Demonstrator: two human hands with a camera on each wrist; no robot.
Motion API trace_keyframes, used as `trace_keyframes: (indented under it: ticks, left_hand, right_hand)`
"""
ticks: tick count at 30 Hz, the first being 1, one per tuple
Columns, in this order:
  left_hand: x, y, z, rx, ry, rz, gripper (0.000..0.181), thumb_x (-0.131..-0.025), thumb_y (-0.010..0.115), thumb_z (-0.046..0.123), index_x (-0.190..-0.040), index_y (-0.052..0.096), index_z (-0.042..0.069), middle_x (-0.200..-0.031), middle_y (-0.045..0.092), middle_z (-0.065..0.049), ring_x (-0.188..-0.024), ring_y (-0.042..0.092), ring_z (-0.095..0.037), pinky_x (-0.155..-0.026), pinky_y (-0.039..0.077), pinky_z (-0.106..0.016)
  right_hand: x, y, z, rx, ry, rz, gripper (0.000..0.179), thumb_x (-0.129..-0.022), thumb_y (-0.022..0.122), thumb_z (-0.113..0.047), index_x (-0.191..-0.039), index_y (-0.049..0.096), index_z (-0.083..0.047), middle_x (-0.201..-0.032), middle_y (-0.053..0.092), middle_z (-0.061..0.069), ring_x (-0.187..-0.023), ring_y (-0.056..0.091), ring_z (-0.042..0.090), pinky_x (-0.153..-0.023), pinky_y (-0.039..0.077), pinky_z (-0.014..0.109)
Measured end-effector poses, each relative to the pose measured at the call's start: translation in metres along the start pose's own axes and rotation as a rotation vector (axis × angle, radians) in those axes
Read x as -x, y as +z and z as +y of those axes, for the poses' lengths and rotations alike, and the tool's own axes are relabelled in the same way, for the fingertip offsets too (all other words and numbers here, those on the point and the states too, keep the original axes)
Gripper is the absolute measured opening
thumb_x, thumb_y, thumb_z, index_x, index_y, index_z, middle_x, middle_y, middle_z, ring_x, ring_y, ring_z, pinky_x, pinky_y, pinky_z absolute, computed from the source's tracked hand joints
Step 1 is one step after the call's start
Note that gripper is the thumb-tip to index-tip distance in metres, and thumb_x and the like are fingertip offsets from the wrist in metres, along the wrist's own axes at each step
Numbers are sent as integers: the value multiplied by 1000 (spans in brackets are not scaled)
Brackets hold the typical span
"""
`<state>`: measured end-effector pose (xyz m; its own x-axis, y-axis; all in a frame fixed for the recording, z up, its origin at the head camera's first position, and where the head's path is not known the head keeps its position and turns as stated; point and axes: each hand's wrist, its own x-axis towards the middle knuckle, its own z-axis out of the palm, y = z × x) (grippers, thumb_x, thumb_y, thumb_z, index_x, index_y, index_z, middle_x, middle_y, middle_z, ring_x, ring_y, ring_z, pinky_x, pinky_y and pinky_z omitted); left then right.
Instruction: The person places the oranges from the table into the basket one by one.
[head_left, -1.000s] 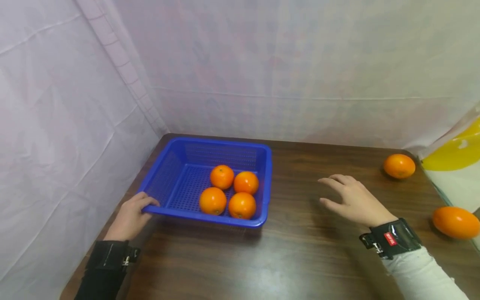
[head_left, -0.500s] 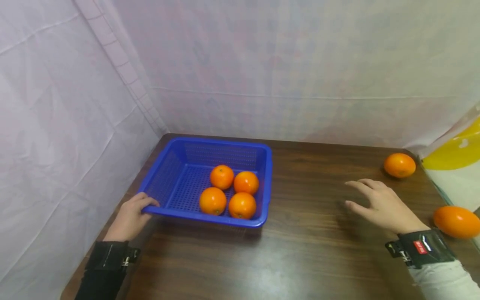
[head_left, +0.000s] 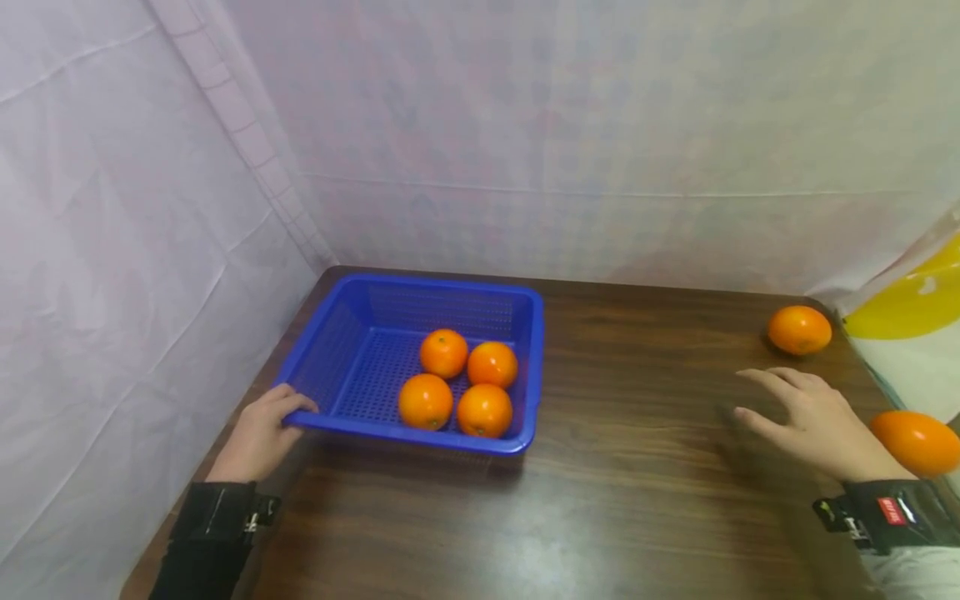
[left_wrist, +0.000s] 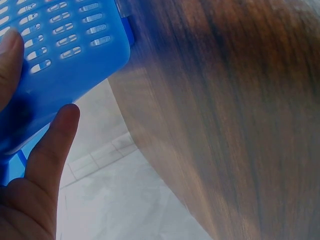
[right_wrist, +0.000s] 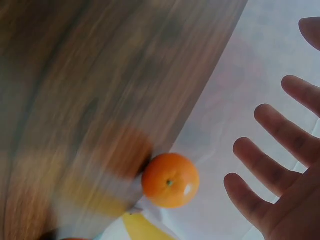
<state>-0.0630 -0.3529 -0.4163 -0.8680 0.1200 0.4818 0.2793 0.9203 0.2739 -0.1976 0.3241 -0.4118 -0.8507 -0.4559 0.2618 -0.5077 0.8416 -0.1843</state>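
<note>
4 oranges (head_left: 483,410) sit close together in the right half of the blue basket (head_left: 536,350), whose perforated floor shows to their left. 2 more fruits lie outside it on the right of the worktop (head_left: 600,500): a far orange (head_left: 799,330) near the back corner and a near orange (head_left: 917,443) just beside our right wrist. Of our 2 hands, the left hand (head_left: 262,433) grips the basket's near left corner, fingers over the rim; the right hand (head_left: 817,421) holds nothing, fingers spread and thumb apart, short of the far orange. We judge this a reach for a loose orange. To do it well, we should come down over the fruit and close around its middle rather than nudge it, since it could roll off the nearby edge. At the basket, we want light, steady pressure, as pressing hard on that rim might tip it and set its contents rolling.
</note>
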Motion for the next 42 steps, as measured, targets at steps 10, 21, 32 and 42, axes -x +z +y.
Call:
trace_keyframes:
  ticks: [10,21,32,42]
  left_hand:
    - [0,0,0,-8,-5,-6,35,-63,75,-19,-85,73,8,-83,62,0,-75,60,-18,-66,52,-37]
    - [-2,-1,-1,-19,-16,-26,35,-64,76,-18,-85,73,10,-83,62,0,-76,61,-20,-66,51,-38]
    - [-1,-2,0,-38,-16,-21,34,-63,78,-16,-84,73,11,-82,62,2,-75,59,-19,-66,50,-37]
    - [-1,-2,0,-48,8,-2,35,-60,79,-15,-81,72,13,-78,60,4,-71,56,-14,-62,48,-33]
  right_hand:
    - [14,-5,16,4,73,-32,57,-91,72,-39,-136,55,-9,-129,56,32,-112,50,56,-89,36,71]
    - [26,-23,43,65,135,-27,59,-92,70,-41,-136,55,-4,-125,54,38,-103,55,56,-78,42,70]
    - [45,-27,71,146,222,6,62,-92,68,-46,-130,55,0,-120,53,42,-91,56,58,-72,44,70]
    - [57,-35,93,120,344,-97,67,-95,63,-49,-138,48,1,-127,42,43,-104,44,67,-80,38,78]
